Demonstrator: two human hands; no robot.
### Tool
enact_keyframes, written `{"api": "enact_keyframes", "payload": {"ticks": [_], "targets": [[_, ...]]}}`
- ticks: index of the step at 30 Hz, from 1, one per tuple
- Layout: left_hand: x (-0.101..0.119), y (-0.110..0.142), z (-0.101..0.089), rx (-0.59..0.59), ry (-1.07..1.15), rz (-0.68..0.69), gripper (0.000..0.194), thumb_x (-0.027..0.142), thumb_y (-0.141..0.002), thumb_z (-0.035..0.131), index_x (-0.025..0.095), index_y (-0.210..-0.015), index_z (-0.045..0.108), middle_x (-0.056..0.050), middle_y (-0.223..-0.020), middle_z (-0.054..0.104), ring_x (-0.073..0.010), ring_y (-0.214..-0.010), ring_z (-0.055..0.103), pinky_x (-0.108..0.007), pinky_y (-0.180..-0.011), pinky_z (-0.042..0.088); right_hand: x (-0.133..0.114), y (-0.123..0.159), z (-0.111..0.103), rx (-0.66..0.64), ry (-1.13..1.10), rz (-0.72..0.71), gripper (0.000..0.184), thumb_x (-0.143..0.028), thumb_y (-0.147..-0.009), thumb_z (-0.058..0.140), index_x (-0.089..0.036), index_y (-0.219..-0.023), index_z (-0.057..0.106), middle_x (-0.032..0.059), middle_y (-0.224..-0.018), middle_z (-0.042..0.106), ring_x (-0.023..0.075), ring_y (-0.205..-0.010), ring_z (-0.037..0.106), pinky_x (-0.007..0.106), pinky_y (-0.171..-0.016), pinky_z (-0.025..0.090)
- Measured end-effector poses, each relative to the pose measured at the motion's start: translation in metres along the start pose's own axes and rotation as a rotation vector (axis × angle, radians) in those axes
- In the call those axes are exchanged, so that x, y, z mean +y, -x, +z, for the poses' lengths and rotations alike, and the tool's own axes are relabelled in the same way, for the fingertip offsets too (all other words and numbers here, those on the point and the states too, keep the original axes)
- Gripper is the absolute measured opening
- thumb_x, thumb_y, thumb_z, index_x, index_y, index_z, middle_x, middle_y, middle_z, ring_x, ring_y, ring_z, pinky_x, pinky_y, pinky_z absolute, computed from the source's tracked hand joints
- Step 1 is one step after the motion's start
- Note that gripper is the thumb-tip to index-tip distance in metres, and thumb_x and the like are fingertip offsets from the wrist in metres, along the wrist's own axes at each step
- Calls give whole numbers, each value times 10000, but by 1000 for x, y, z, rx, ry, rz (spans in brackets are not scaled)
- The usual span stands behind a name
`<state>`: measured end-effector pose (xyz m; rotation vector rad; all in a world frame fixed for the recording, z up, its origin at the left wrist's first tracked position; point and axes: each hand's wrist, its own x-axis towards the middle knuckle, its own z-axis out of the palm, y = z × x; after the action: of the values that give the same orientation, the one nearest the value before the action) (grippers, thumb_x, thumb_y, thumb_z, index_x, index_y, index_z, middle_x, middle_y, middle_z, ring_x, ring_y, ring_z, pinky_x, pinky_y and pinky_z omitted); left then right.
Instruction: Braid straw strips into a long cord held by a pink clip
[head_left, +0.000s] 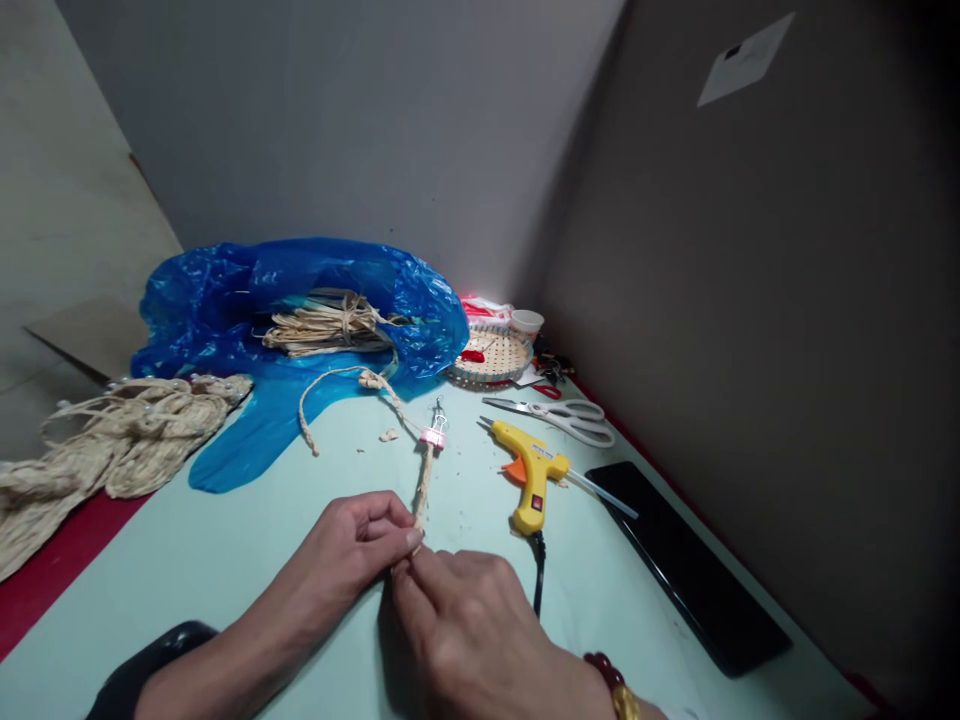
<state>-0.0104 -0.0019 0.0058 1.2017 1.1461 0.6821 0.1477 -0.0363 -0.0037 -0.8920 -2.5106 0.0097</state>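
A pale straw braid (424,490) runs from a pink binder clip (433,437) down to my hands. My left hand (367,535) pinches its lower part between thumb and fingers. Close against it, my right hand (469,610) is closed on the near end of the braid, and its fingers partly hide that end. Beyond the clip, a thin straw cord (337,372) with a knot curves to the left on the pale green table (300,560).
A blue plastic bag (420,290) holds a straw bundle (326,325). Woven straw pieces (157,430) lie left. To the right are a yellow glue gun (534,470), scissors (577,418) and a black tablet-like slab (690,570). Behind stand a woven basket (502,358) and a cup (526,322).
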Motion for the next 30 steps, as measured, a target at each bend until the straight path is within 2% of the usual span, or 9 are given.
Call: {"api": "enact_keyframes", "payload": {"ticks": [3, 6, 8, 11, 14, 17, 20, 25, 30], "targets": [[1, 1, -2, -11, -31, 1, 211, 351, -763, 662, 160, -736, 576, 63, -547, 558, -98, -552, 460, -209, -547, 305, 9, -4, -19, 26, -360, 360, 209, -215, -900, 488, -159, -785, 653, 41, -763, 663, 143, -659, 592, 247, -591, 428], [2, 0, -5, -43, -32, 25, 203, 347, -791, 652, 149, -806, 607, 10, -647, 661, -135, -676, 575, -227, -657, 382, 23, -8, -26, 103, -582, 681, 186, -302, -910, 520, -191, -946, 664, 31, -832, 689, 156, -755, 621, 253, -672, 447], [3, 0, -5, -71, -13, 51, 214, 352, -804, 645, 150, -852, 598, -7, -694, 689, -144, -707, 605, -237, -688, 403, 29, -9, -21, 33, -778, 713, 195, -325, -892, 547, -181, -986, 641, 35, -809, 687, 170, -756, 625, 264, -677, 455], [4, 2, -4, -116, 18, 81, 241, 388, -814, 628, 166, -864, 549, 10, -631, 676, -151, -641, 629, -244, -642, 419, 33, -9, -6, -128, -1170, 654, 178, -321, -915, 496, -176, -904, 599, 26, -758, 660, 161, -704, 627, 263, -651, 473], [6, 4, -1, -159, 25, 75, 239, 392, -820, 611, 179, -864, 513, 7, -628, 688, -174, -635, 656, -266, -639, 440, 33, -10, 0, -185, -1401, 660, 169, -333, -911, 498, -177, -871, 551, 24, -789, 639, 137, -656, 612, 259, -634, 496], [6, 4, 0, -180, 8, 58, 221, 385, -822, 593, 191, -863, 496, -10, -672, 714, -198, -687, 670, -287, -663, 449, 32, -12, -5, -198, -1376, 663, 163, -322, -904, 502, -175, -836, 522, 19, -772, 614, 113, -611, 572, 222, -571, 477], [5, 3, -3, -130, -23, 51, 213, 366, -814, 592, 209, -893, 471, 14, -642, 707, -193, -669, 657, -282, -648, 439, 32, -12, -11, -221, -1331, 669, 150, -316, -868, 563, -174, -854, 514, -6, -725, 579, 89, -549, 518, 194, -520, 425], [5, 5, -7, -79, -90, 57, 205, 337, -820, 564, 228, -932, 432, 35, -636, 688, -182, -659, 615, -279, -642, 412, 33, -10, -11, -238, -1265, 651, 147, -311, -857, 578, -165, -857, 574, 10, -770, 612, 96, -586, 531, 194, -541, 410], [12, 12, -4, -20, -251, 65, 145, 303, -832, 516, 236, -901, 407, 13, -690, 717, -168, -665, 551, -284, -656, 394, 35, -8, -13, -170, -882, 605, 226, -231, -903, 486, -163, -795, 673, -2, -647, 592, 103, -611, 508, 206, -602, 369]]}}
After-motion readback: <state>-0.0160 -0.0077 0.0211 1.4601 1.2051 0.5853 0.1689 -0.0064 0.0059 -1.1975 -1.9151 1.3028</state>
